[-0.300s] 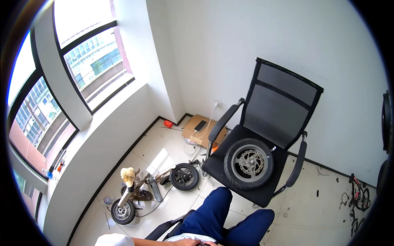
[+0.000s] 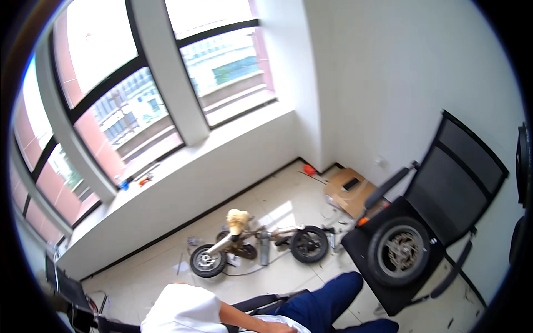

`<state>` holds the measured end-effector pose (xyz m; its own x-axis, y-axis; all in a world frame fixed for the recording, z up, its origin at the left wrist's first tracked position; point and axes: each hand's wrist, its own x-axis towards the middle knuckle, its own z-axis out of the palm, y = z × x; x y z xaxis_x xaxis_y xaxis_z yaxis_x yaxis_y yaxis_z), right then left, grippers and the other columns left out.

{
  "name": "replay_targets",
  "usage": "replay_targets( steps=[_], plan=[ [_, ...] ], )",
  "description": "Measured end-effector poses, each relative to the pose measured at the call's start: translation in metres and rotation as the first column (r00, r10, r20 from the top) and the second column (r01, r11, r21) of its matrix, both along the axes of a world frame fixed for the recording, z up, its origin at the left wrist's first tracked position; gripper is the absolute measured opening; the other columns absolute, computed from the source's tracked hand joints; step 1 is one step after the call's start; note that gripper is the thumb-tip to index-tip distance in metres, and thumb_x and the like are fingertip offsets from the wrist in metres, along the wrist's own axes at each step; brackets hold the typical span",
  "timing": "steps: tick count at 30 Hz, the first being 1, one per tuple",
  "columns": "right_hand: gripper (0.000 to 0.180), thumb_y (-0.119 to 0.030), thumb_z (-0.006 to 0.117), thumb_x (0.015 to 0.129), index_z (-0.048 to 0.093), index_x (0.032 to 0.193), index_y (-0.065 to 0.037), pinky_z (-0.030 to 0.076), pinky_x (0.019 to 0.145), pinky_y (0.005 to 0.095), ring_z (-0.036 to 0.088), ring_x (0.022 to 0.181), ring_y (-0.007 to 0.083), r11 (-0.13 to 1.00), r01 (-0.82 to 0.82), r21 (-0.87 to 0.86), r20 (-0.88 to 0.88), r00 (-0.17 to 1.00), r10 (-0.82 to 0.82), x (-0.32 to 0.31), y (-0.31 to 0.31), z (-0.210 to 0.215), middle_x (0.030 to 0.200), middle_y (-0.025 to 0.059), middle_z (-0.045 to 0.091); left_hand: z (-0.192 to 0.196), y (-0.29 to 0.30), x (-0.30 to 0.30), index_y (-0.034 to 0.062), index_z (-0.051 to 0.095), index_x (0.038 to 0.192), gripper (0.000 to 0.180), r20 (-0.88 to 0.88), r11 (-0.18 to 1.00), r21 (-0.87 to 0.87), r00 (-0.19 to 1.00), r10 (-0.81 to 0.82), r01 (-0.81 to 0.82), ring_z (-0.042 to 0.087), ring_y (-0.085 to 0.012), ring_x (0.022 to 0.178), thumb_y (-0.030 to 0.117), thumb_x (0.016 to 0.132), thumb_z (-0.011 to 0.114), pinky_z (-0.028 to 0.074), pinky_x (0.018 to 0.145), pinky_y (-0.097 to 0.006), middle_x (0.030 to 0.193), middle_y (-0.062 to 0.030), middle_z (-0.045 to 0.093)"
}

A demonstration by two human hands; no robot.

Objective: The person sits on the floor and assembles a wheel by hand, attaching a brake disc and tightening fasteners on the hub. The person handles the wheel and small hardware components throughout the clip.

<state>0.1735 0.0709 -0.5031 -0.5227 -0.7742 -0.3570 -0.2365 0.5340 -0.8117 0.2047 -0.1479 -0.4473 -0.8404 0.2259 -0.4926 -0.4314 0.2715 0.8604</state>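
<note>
My left hand point(image 2: 282, 327) rests at my lap against the white shirt, at the lower edge of the view. Its fingers run out of the picture, so I cannot see whether they hold anything. My right hand is out of view. In front of my knees a black mesh office chair point(image 2: 458, 178) carries a wheel point(image 2: 401, 252) lying flat on its seat, brake disc facing up. Neither the chair nor the wheel is touched by my visible hand.
A partly dismantled small two-wheeled vehicle point(image 2: 264, 248) lies on the tiled floor by the window wall. A phone point(image 2: 351, 184) sits on a cardboard box point(image 2: 336, 180) in the corner. Tools point(image 2: 145, 180) lie on the windowsill. Another chair point(image 2: 64, 283) stands far left.
My view has swung left, so the chair and wheel appear farther right and more windowsill shows. My right hand has gone out of view; my left hand stays at my lap.
</note>
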Motion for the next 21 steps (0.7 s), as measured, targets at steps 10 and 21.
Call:
replay_targets(
  steps=[10, 21],
  plan=[
    [0.054, -0.022, 0.048, 0.104, 0.036, 0.153, -0.002, 0.049, 0.074, 0.0524, 0.062, 0.088, 0.0480, 0.856, -0.494, -0.150, -0.104, 0.869, 0.483, -0.035, 0.011, 0.023, 0.096, 0.0335, 0.062, 0.001, 0.038, 0.031, -0.0026, 0.061, 0.119, 0.029, 0.022, 0.972, -0.063, 0.973, 0.229, -0.227, 0.066, -0.0267, 0.100, 0.008, 0.092, 0.057, 0.052, 0.087, -0.035, 0.108, -0.0168, 0.069],
    [0.049, -0.017, 0.052, 0.103, 0.037, 0.145, 0.001, 0.052, 0.068, 0.0541, 0.066, 0.083, 0.0494, 0.815, -0.550, -0.184, -0.066, 0.834, 0.548, -0.034, -0.005, 0.003, 0.095, 0.0343, 0.066, -0.001, 0.050, 0.052, -0.0020, 0.060, 0.120, 0.028, 0.014, 0.928, -0.018, 0.928, 0.372, -0.372, 0.066, -0.0255, 0.100, 0.008, 0.093, 0.057, 0.052, 0.087, -0.035, 0.108, -0.0158, 0.069]
  ],
)
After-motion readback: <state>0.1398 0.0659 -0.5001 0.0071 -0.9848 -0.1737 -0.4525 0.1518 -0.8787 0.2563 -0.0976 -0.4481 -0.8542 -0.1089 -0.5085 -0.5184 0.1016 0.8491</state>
